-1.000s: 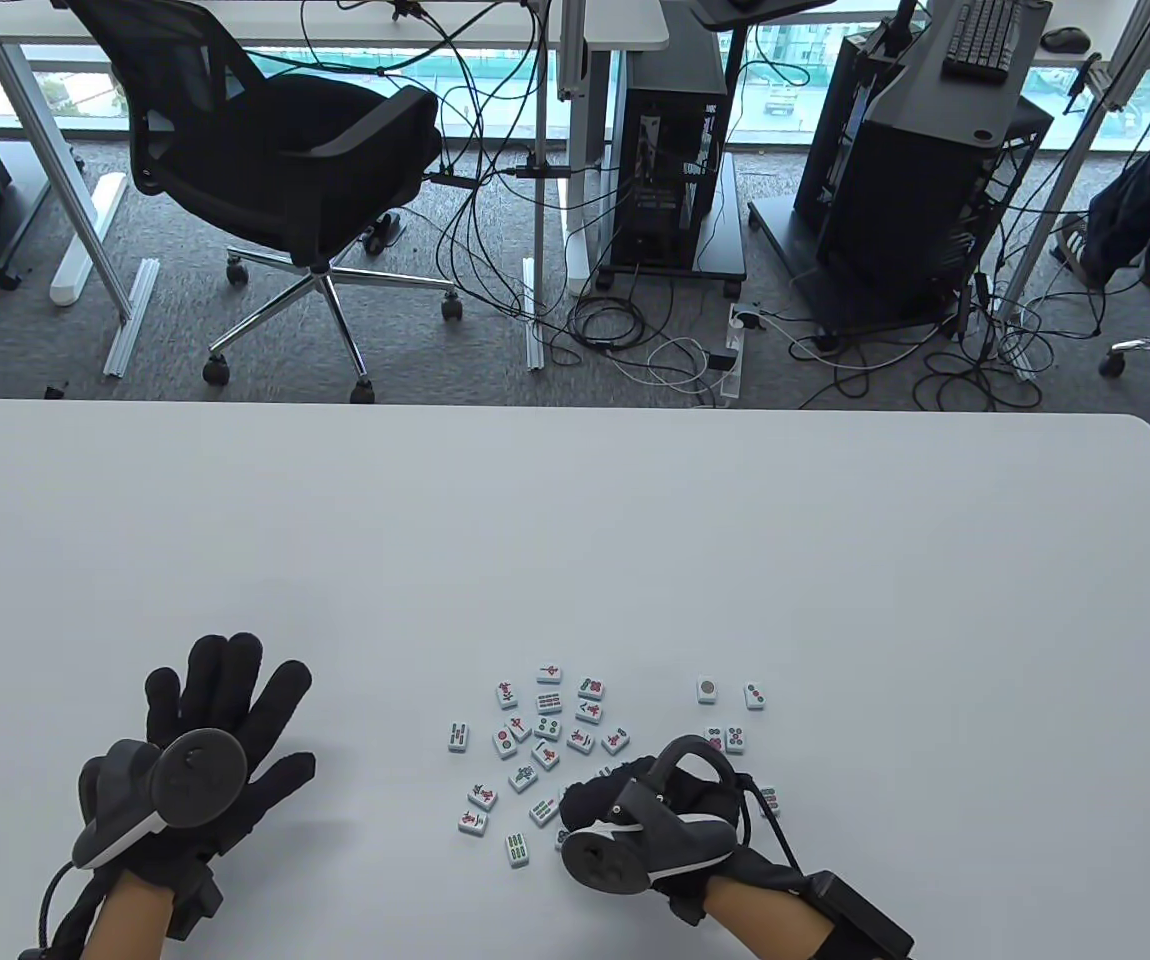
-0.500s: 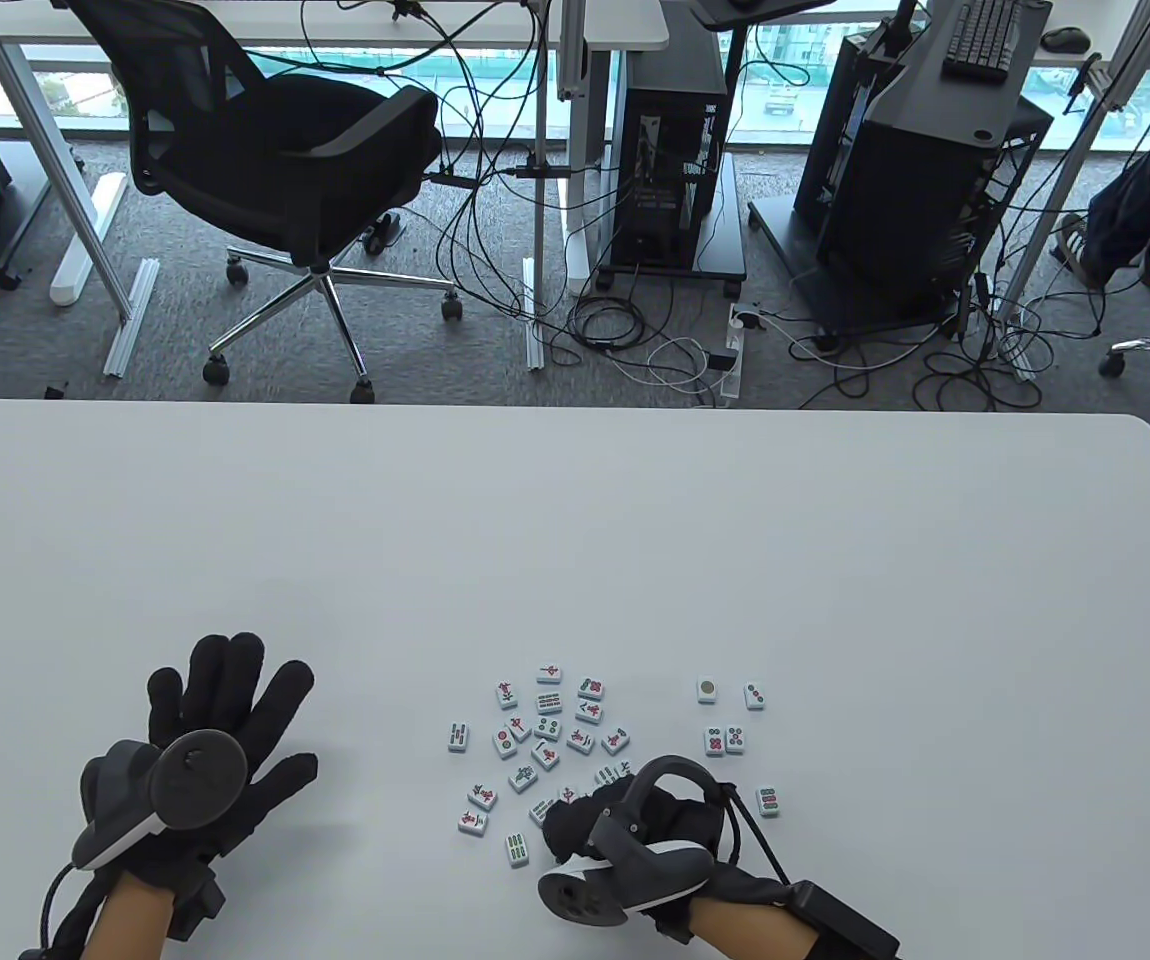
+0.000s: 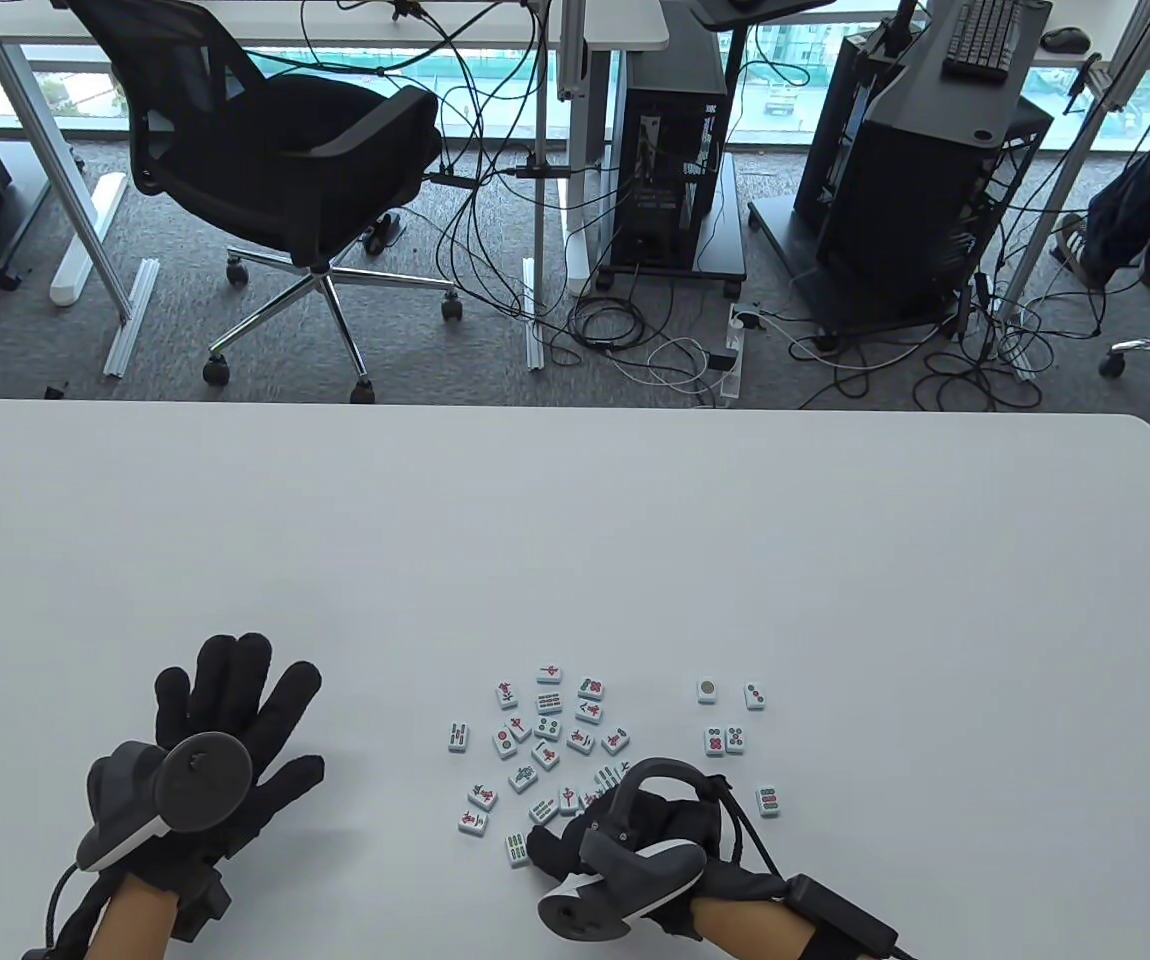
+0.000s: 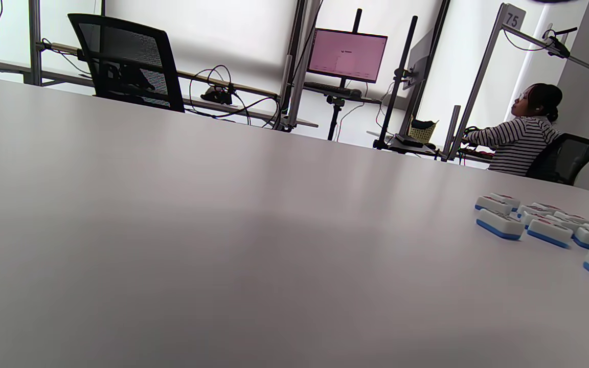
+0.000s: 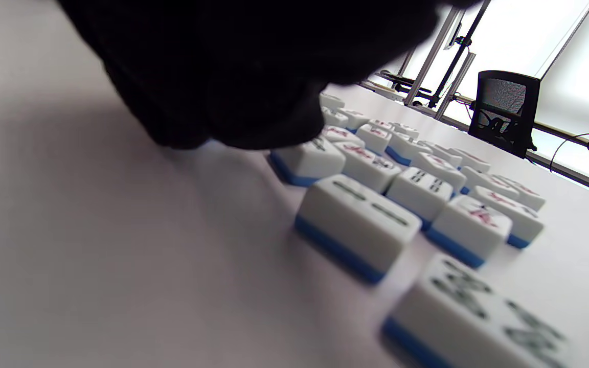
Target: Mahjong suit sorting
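Right hand (image 3: 625, 845) slid left-down; curled fingers (image 5: 233, 102) touch tile (image 5: 307, 161), grip unclear. Left hand (image 3: 210, 760) flat, spread.

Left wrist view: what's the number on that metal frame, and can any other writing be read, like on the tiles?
"75": on a tag atop the metal frame post.
Pink monitor: text too small to read.
Mahjong tiles: red and green markings, too small or blurred to read.

Probably an office lab: swivel chair (image 3: 285, 170), computer towers (image 3: 670, 150), tangled floor cables (image 3: 635, 340), 1 pink-lit monitor (image 4: 347, 54).
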`<action>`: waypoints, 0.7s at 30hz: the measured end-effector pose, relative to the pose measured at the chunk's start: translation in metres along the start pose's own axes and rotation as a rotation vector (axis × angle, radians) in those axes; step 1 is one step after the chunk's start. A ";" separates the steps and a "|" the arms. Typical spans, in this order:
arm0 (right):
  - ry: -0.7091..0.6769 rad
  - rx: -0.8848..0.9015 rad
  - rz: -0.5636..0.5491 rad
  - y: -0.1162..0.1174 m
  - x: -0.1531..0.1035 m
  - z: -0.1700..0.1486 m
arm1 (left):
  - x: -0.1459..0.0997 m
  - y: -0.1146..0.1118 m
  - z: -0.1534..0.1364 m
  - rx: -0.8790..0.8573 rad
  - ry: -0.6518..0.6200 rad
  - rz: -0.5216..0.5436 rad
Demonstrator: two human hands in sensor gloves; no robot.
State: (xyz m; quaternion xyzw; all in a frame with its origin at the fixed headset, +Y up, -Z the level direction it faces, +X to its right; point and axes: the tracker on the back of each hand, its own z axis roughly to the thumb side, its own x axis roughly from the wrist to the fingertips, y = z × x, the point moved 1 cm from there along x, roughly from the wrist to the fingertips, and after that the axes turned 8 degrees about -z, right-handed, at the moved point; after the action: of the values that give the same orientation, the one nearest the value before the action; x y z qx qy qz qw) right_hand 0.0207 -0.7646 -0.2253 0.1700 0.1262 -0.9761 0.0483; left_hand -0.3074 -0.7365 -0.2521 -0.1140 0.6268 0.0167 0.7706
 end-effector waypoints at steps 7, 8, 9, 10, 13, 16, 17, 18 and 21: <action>-0.011 -0.015 0.013 0.002 0.003 0.005 | 0.001 -0.003 -0.001 0.005 0.007 -0.015; -0.012 -0.010 0.008 0.002 0.003 0.005 | 0.001 -0.003 -0.001 0.009 0.009 -0.016; -0.012 -0.002 -0.006 0.002 0.002 0.004 | 0.001 -0.002 -0.001 0.012 0.010 -0.017; -0.010 0.017 -0.015 0.001 0.001 0.003 | 0.001 -0.002 -0.001 0.014 0.011 -0.015; 0.066 0.037 -0.099 -0.015 -0.010 -0.008 | 0.001 -0.002 -0.001 0.010 0.010 -0.010; 0.204 0.042 -0.166 -0.035 -0.027 -0.031 | 0.001 -0.002 -0.001 0.009 0.008 -0.006; 0.262 0.046 -0.175 -0.041 -0.036 -0.042 | 0.001 -0.002 -0.001 0.011 0.007 -0.007; 0.319 0.045 -0.181 -0.045 -0.046 -0.052 | 0.001 -0.002 -0.001 0.013 0.007 -0.008; 0.438 0.011 -0.130 -0.046 -0.071 -0.073 | 0.001 -0.002 0.000 0.020 0.003 -0.010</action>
State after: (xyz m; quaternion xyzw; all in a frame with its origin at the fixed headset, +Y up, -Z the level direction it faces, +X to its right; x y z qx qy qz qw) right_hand 0.1043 -0.6971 -0.2567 0.3695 0.1389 -0.9177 -0.0443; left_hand -0.3065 -0.7383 -0.2523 -0.1094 0.6274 0.0064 0.7709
